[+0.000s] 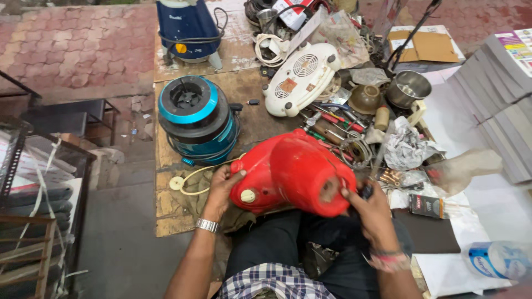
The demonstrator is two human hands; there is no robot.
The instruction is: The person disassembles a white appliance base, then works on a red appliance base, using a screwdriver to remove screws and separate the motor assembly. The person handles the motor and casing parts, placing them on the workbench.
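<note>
A glossy red mixer base (291,169) lies tilted on my lap, a cream knob facing me. My left hand (223,185) grips its left end, next to the knob. At the right end, my right hand (370,209) presses against the body; a small dark part shows at its fingertips, blurred. A cream cord with a round plug (177,183) trails out to the left of the red body. A silver watch is on my left wrist and a band on my right.
A teal and black mixer base (197,118) stands on the wooden board beyond my left hand. An overturned white appliance (299,77), screwdrivers (332,124), a steel cup (409,87), crumpled paper and a plastic bottle (496,259) crowd the right side.
</note>
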